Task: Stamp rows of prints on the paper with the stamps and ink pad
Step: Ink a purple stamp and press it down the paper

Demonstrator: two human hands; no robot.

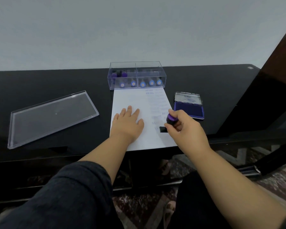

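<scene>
Near edge of the dark surface point(40, 90): the paper point(134, 100) lies lengthwise away from the person, its near end at the surface's front lip.

Left hand point(128, 123) lies palm-down on the left half of the sheet, fingers point(130, 109) straight and slightly spread, holding nothing. Judged purpose: to pin the paper so it does not slide or lift with the stamp.

Right hand point(183, 124) pinches a stamp point(169, 121) by its purple knob, thumb and fingers curled round the handle. The stamp's black base meets the paper low in the right-hand column. Stamp tilts toward the left; whether the face sits fully flat cannot be told.

Prints: a column of faint blue marks runs down the right side of the sheet, from the far end to the stamp. The top marks read "AIR MAIL"; lower ones are too blurred to read. The left half appears unprinted. Judgement: the right column is nearly full, with more rows left to do.

Just right of the paper: ink pad point(188, 109), open, lid tipped up behind, violet pad exposed. Placement suits a short reach for the right hand.

Far end of the paper: clear box point(137, 75), divided, touching the sheet's edge, with more stamps point(142, 83) lying inside.

Far left, well apart: the clear lid point(53, 118), lying flat.
</scene>
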